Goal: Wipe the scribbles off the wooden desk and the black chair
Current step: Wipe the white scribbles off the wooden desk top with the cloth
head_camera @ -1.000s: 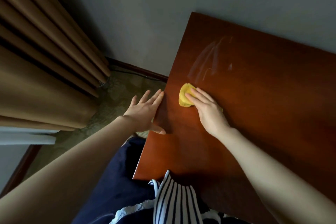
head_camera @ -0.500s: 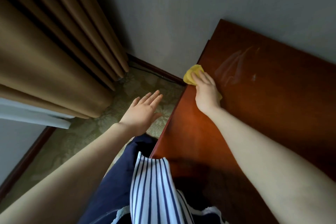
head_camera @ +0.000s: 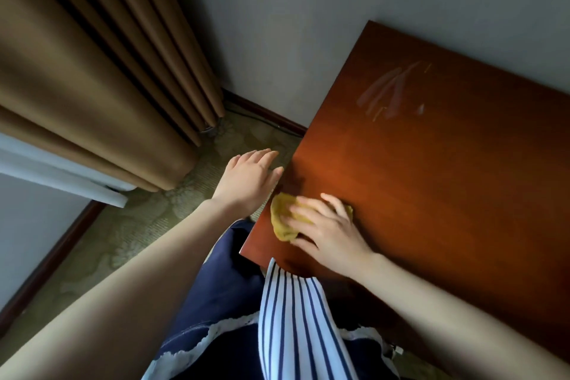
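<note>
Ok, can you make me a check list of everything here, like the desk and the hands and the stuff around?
Surface: wooden desk, glossy, with pale streaks near its far side, not yet wiped.
Job's things: yellow cloth bunched on the desk near its front left corner; black chair not in view.
Clutter: nothing seen.
Hands: right hand presses the cloth with spread fingers, blurred; left hand flat and open at the desk's left edge, holding nothing.
Cables: thin dark cable on the floor along the skirting.
Surroundings: brown curtain, grey wall, patterned carpet.
</note>
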Demonstrator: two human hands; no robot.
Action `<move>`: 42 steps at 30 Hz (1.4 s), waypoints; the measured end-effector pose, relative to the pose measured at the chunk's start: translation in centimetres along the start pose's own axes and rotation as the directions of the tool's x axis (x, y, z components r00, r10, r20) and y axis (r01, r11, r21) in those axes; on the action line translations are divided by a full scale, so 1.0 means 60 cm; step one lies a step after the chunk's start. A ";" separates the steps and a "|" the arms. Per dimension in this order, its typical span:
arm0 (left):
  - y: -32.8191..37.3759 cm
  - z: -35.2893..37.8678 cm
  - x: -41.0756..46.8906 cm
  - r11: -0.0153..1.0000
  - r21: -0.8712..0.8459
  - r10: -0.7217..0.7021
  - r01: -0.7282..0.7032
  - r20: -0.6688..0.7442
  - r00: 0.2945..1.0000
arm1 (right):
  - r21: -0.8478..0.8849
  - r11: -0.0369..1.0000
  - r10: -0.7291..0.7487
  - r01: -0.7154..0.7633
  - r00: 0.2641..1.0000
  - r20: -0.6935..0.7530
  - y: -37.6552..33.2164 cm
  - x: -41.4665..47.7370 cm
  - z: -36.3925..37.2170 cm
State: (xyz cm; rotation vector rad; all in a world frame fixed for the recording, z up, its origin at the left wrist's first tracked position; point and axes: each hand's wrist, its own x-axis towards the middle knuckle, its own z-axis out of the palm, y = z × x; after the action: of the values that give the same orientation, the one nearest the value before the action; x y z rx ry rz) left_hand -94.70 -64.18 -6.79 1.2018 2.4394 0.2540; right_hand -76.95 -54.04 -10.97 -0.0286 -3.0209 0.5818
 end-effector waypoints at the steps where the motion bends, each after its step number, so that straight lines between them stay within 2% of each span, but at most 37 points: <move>1: 0.005 0.003 0.001 1.000 0.009 0.006 -0.006 0.005 1.000 | 0.007 0.998 -0.061 0.061 0.998 0.005 0.000 -0.015 0.002; 6: 0.036 0.012 0.020 0.999 -0.001 0.045 -0.045 0.041 0.998 | -0.005 0.949 -0.316 0.316 0.949 0.003 0.022 -0.089 0.004; 9: 0.047 0.017 0.035 0.998 0.019 0.060 -0.062 0.089 0.994 | -0.009 0.942 -0.336 0.336 0.942 0.016 0.054 -0.119 -0.013; 12: 0.061 0.021 0.057 0.994 0.056 0.085 -0.094 0.141 0.986 | -0.017 0.974 -0.226 0.225 0.973 -0.038 0.101 -0.131 -0.038; 14: 0.074 0.022 0.082 0.992 0.069 0.097 -0.109 0.151 0.984 | -0.034 0.995 -0.099 0.096 0.990 -0.101 0.139 -0.128 -0.056; 17: 0.094 0.027 0.118 0.991 0.083 0.094 -0.106 0.137 0.986 | -0.031 0.993 0.104 -0.112 0.975 -0.196 0.192 -0.116 -0.074; 19: 0.104 0.033 0.143 0.991 0.083 0.093 -0.101 0.099 0.991 | 0.009 0.965 0.254 -0.260 0.935 -0.247 0.218 -0.105 -0.082; 21: 0.115 0.037 0.178 0.994 0.052 0.098 -0.101 0.062 0.993 | 0.050 0.918 0.388 -0.394 0.864 -0.319 0.246 -0.087 -0.088; 25: 0.133 0.036 0.240 0.991 0.045 0.123 -0.122 -0.017 0.992 | 0.108 0.813 0.555 -0.572 0.705 -0.442 0.286 -0.039 -0.097; 31: 0.122 0.056 0.291 0.996 0.071 0.066 -0.060 -0.085 0.994 | 0.216 0.687 0.692 -0.694 0.534 -0.485 0.375 0.038 -0.129; 36: 0.121 0.064 0.291 0.998 -0.027 0.058 -0.063 -0.138 0.989 | 0.222 0.607 0.741 -0.763 0.443 -0.504 0.468 0.111 -0.159; 40: 0.124 0.063 0.296 0.997 -0.029 0.065 -0.071 -0.159 0.985 | 0.277 0.516 0.799 -0.811 0.338 -0.498 0.532 0.175 -0.181; 42: 0.123 0.063 0.296 0.997 -0.014 0.077 -0.080 -0.166 0.983 | 0.273 0.511 0.798 -0.815 0.332 -0.502 0.545 0.199 -0.179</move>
State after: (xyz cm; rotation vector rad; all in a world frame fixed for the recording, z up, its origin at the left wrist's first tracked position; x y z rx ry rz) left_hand -97.47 -45.66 -12.65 1.3176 2.5255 0.4162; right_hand -87.96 -19.36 -12.43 -1.5147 -2.1752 0.4240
